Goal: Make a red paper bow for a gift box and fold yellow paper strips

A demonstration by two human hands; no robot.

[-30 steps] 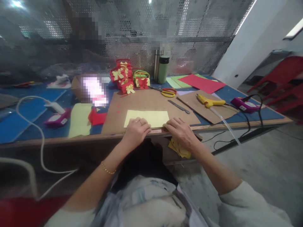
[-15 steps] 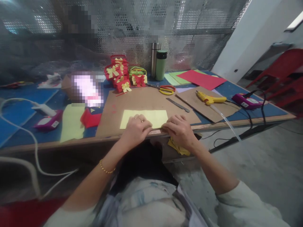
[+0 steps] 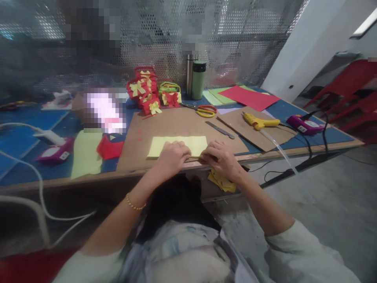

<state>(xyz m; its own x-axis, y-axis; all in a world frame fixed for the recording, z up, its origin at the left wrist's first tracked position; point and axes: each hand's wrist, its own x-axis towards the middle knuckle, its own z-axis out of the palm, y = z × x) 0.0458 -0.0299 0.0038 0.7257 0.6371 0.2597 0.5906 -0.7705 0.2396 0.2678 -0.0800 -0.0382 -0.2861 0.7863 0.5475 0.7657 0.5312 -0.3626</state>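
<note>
A pale yellow sheet of paper (image 3: 195,144) lies on a brown cardboard sheet (image 3: 173,121) at the table's front edge. Along the paper's near edge, my left hand (image 3: 174,156) is closed with its fingertips pinching that edge. My right hand (image 3: 220,158) pinches the same edge a little farther right, over the paper's near right corner. Beyond my hands lie a dark flat blade-like strip (image 3: 220,129) and a pair of scissors (image 3: 206,111) with red and yellow handles. The fingertips partly hide the edge they hold.
A yellow glue gun (image 3: 260,121) rests on cardboard at right, near a purple box (image 3: 304,125) with a cable. Red paper baskets with bows (image 3: 144,92) and a green bottle (image 3: 199,80) stand behind. At left are a yellow paper strip (image 3: 87,153) and a red folded piece (image 3: 110,148).
The view has shifted slightly. Both hands stay at the paper's near edge, and a thin raised fold now shows between my fingertips.
</note>
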